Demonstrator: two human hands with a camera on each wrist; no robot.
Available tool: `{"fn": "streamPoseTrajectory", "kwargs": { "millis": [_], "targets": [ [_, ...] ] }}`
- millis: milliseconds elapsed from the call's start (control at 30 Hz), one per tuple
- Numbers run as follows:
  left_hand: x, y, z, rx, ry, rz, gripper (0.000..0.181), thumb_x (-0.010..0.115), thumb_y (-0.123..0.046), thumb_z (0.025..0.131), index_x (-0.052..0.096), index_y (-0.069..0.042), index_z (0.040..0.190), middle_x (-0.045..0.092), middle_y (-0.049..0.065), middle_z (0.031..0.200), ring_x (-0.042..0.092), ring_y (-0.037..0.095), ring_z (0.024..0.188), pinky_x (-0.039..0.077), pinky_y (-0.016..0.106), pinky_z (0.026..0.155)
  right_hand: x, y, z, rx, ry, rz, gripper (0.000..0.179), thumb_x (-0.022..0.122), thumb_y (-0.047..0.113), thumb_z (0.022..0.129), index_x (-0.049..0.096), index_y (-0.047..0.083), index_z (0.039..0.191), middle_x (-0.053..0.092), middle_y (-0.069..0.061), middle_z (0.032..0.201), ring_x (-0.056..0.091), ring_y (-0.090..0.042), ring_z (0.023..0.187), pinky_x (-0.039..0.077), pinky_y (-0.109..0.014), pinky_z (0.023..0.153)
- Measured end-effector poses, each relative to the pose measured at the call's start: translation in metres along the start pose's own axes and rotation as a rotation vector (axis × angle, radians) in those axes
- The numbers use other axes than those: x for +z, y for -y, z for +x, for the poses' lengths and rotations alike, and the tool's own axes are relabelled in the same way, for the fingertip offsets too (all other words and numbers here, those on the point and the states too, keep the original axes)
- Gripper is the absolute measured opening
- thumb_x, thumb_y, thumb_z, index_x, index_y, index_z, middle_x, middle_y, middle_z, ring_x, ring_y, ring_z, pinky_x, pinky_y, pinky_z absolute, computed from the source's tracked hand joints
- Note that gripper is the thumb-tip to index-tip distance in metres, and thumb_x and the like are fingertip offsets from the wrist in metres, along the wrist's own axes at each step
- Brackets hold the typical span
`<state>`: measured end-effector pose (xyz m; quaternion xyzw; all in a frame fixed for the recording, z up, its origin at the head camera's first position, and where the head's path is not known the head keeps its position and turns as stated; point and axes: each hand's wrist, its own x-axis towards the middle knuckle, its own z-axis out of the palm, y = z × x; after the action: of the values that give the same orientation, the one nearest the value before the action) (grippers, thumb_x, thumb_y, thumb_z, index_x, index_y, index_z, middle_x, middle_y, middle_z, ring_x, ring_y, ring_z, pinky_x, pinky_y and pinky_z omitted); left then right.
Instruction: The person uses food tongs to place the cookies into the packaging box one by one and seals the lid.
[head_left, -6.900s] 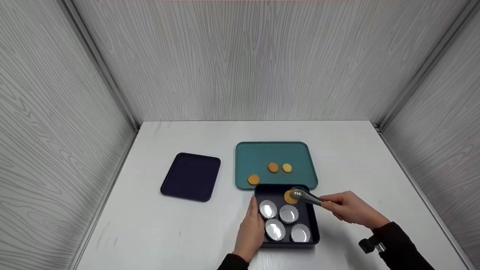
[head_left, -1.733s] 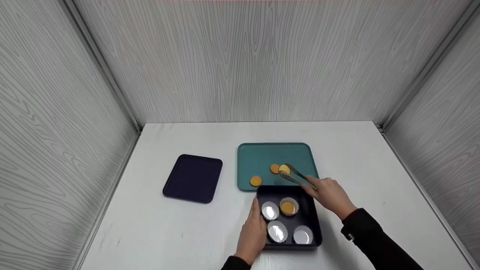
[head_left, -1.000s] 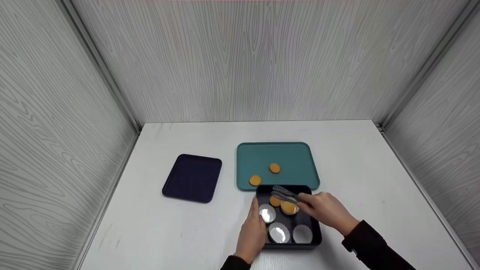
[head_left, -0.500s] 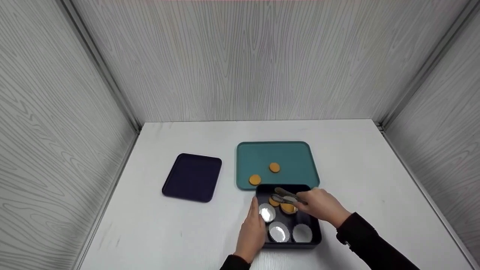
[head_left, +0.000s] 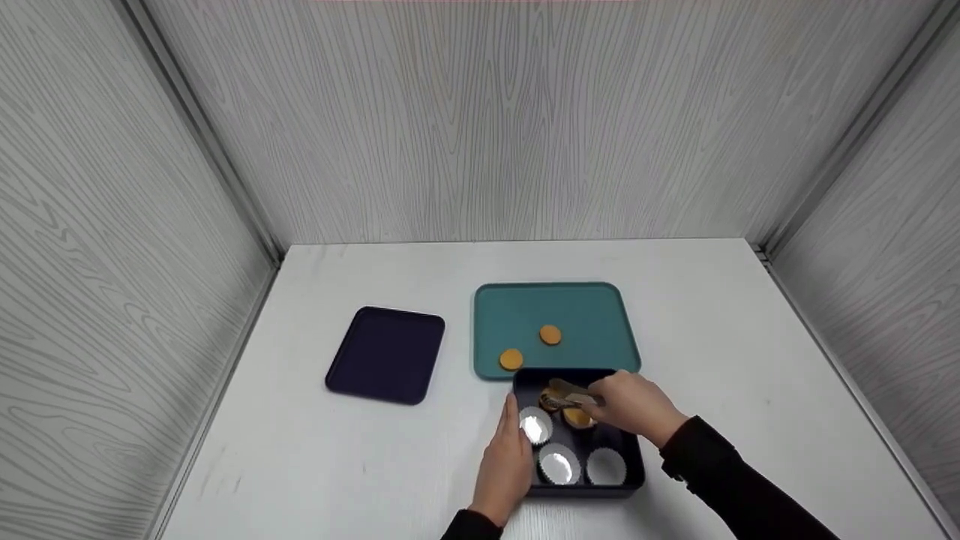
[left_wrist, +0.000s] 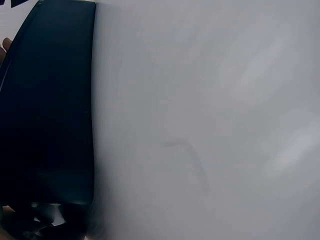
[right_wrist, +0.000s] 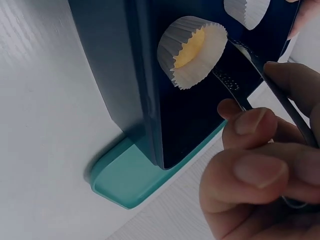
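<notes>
My left hand (head_left: 504,459) holds the near left side of a deep dark box (head_left: 581,492), fingers laid along the outer wall. My right hand (head_left: 636,405) grips metal tongs (head_left: 581,397), whose perforated tips reach into the box. Between the tips lies a round yellow biscuit (head_left: 550,401) in the far left part of the box, partly hidden by the tongs. Beside it stands a white paper cup (right_wrist: 172,47) with another biscuit (right_wrist: 192,50) inside. Closer to me are several cups without biscuits, one at the front right (head_left: 605,466).
Behind the box lies a teal tray (head_left: 592,307) bearing two orange biscuits, one at its middle (head_left: 550,334) and one near its front left (head_left: 511,359). A flat dark purple tray (head_left: 386,352) rests on the white table to the left. Grey panels enclose the back and sides.
The yellow biscuit has gone from the teal tray into the box with the tongs. Earlier, an orange one went into a cup. The tongs have lately dipped lower; the left hand has stayed put.
</notes>
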<state>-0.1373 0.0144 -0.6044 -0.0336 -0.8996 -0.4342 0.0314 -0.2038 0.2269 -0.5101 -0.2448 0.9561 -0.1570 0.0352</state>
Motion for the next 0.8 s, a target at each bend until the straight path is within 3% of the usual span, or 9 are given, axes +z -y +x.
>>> {"fn": "streamPoseTrajectory", "kwargs": {
  "millis": [167, 267, 367, 567, 667, 800],
  "targets": [
    [0.0, 0.0, -0.001, -0.004, -0.002, -0.002, 0.056, 0.04, -0.012, 0.108, 0.025, 0.001, 0.161, 0.036, 0.015, 0.163, 0.069, 0.025, 0.088, 0.054, 0.043, 0.084, 0.002, 0.001, 0.0, 0.029, 0.002, -0.008, 0.037, 0.076, 0.021, 0.091, 0.052, 0.018, 0.063, 0.036, 0.011, 0.056, 0.033, -0.005, 0.05, 0.029, -0.024, 0.048],
    [0.0, 0.0, -0.001, -0.003, -0.009, 0.004, 0.056, 0.041, -0.012, 0.108, 0.025, 0.001, 0.161, 0.037, 0.016, 0.162, 0.067, 0.023, 0.079, 0.055, 0.043, 0.081, 0.003, -0.001, 0.001, 0.055, 0.022, 0.006, 0.037, 0.074, 0.022, 0.091, 0.053, 0.018, 0.061, 0.036, 0.012, 0.056, 0.033, -0.005, 0.05, 0.029, -0.025, 0.049],
    [0.001, 0.001, 0.0, 0.0, -0.015, 0.01, 0.056, 0.041, -0.011, 0.108, 0.026, 0.001, 0.161, 0.038, 0.016, 0.162, 0.067, 0.023, 0.076, 0.055, 0.043, 0.08, 0.003, -0.004, 0.002, 0.062, 0.037, 0.037, 0.031, 0.073, 0.023, 0.092, 0.062, 0.018, 0.064, 0.044, 0.012, 0.056, 0.036, -0.006, 0.051, 0.03, -0.025, 0.049],
    [0.001, 0.001, 0.0, 0.021, -0.031, 0.009, 0.056, 0.041, -0.009, 0.107, 0.027, 0.003, 0.16, 0.039, 0.017, 0.161, 0.069, 0.03, 0.093, 0.054, 0.045, 0.086, 0.001, -0.013, 0.001, 0.013, 0.049, 0.142, 0.021, 0.072, 0.023, 0.096, 0.075, 0.014, 0.077, 0.055, 0.012, 0.061, 0.039, -0.003, 0.051, 0.031, -0.024, 0.051],
    [0.0, 0.001, 0.0, 0.007, -0.014, -0.005, 0.056, 0.04, -0.011, 0.108, 0.025, 0.002, 0.161, 0.037, 0.016, 0.163, 0.068, 0.031, 0.105, 0.054, 0.045, 0.09, 0.0, -0.015, 0.0, -0.038, 0.043, 0.204, 0.022, 0.071, 0.02, 0.097, 0.073, 0.015, 0.076, 0.049, 0.015, 0.06, 0.037, -0.001, 0.051, 0.031, -0.022, 0.052],
    [-0.001, 0.0, 0.0, -0.015, 0.011, -0.021, 0.057, 0.038, -0.013, 0.109, 0.023, 0.0, 0.162, 0.034, 0.014, 0.164, 0.066, 0.03, 0.112, 0.053, 0.044, 0.092, -0.004, -0.017, -0.003, -0.092, 0.038, 0.268, 0.034, 0.068, 0.018, 0.099, 0.059, 0.019, 0.067, 0.034, 0.015, 0.06, 0.031, 0.0, 0.052, 0.029, -0.021, 0.054]
  ]
}}
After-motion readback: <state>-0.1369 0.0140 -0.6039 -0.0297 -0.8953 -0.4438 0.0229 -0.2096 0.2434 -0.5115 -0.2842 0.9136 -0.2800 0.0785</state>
